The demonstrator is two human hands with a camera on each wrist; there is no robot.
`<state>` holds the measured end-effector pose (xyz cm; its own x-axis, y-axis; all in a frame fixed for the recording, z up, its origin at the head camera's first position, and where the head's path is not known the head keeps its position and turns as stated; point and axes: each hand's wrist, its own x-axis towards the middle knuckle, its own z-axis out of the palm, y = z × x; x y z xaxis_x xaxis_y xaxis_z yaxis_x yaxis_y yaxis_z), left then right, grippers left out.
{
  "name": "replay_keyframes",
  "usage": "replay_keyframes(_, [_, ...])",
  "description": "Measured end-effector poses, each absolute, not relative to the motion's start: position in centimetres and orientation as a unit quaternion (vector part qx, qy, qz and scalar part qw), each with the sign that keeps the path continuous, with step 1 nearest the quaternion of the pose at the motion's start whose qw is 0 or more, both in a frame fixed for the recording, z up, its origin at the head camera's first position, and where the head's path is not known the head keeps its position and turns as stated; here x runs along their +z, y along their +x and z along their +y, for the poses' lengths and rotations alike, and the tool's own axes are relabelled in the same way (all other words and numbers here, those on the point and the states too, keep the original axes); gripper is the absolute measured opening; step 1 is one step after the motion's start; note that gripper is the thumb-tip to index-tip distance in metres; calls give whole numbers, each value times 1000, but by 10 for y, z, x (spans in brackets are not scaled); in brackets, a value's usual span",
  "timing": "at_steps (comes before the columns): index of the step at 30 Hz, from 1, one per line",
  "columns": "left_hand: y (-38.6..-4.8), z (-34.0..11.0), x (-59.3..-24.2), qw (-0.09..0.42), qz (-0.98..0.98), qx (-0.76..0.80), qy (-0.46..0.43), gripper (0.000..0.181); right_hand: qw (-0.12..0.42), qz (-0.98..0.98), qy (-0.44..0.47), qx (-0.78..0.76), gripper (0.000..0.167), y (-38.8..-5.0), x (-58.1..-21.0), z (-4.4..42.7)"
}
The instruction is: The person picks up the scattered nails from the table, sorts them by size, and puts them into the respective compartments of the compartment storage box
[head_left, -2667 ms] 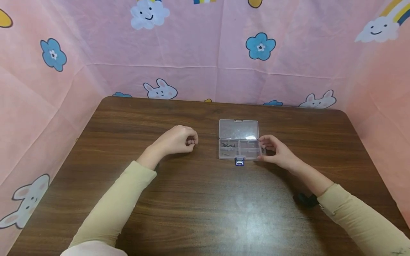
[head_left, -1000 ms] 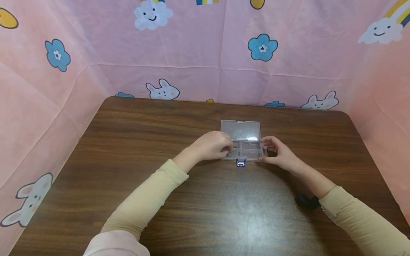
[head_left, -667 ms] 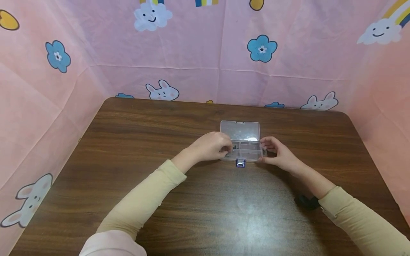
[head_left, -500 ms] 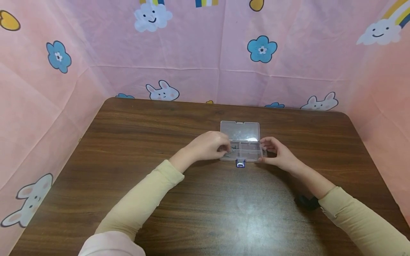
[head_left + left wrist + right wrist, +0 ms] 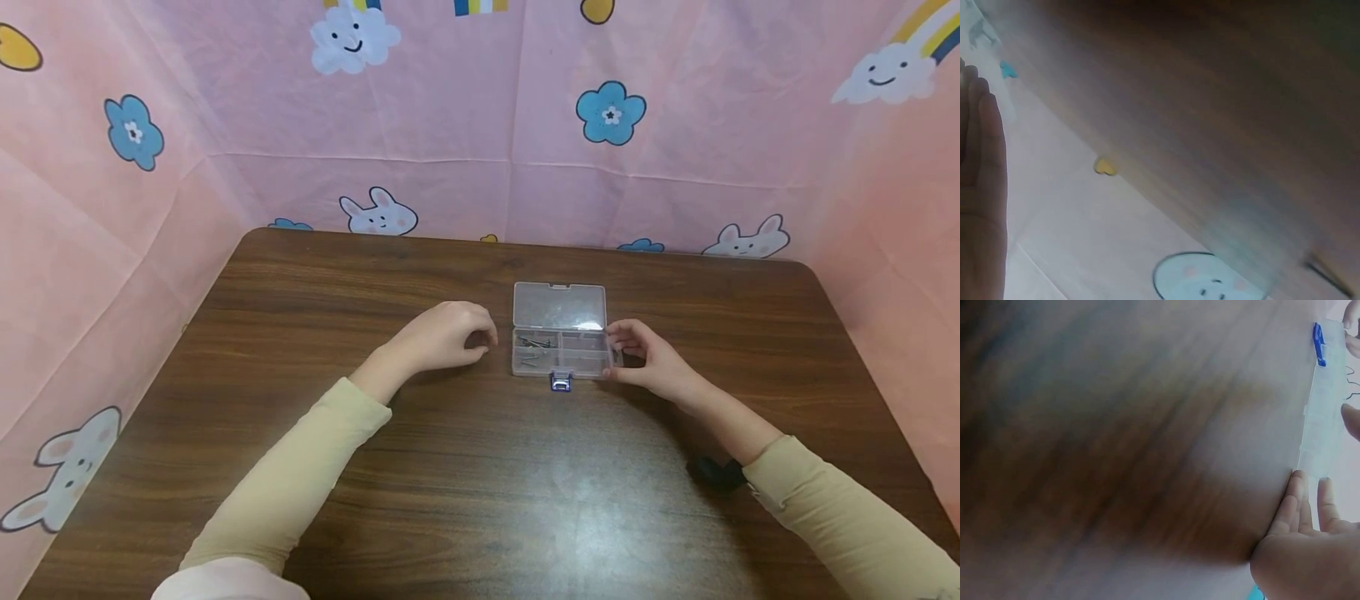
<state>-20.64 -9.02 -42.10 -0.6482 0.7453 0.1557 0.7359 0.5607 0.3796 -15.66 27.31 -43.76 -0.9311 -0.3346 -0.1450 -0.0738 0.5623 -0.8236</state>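
A clear plastic compartment box (image 5: pixel 586 364) lies on the table with its lid (image 5: pixel 558 307) swung back and its blue latch (image 5: pixel 561 382) facing me. Thin metal pieces like screws or nails (image 5: pixel 536 342) fill part of its back left compartment; a few shorter ones (image 5: pixel 530 362) lie in the front left one. My left hand (image 5: pixel 446 336) hovers just left of the box, fingers loosely bent, with nothing visible between them. My right hand (image 5: pixel 651 358) holds the box's right end between thumb and fingers, also visible in the right wrist view.
The brown wooden table (image 5: pixel 465 500) reaches back to a pink patterned cloth (image 5: pixel 465 108). A thin dark piece (image 5: pixel 1327 275), blurred, shows at the lower right of the left wrist view. Something black (image 5: pixel 717 473) sits under my right wrist.
My left hand has come out of the box's left side and moved left. More small pieces show in the front left compartment than 2.7 seconds ago. My right hand stays on the box.
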Motion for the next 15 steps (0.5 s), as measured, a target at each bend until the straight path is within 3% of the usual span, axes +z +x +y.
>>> replay_keyframes(15, [-208, -136, -422, 37, 903, 223, 366, 12, 141, 875, -119, -449, 61, -155, -436, 273])
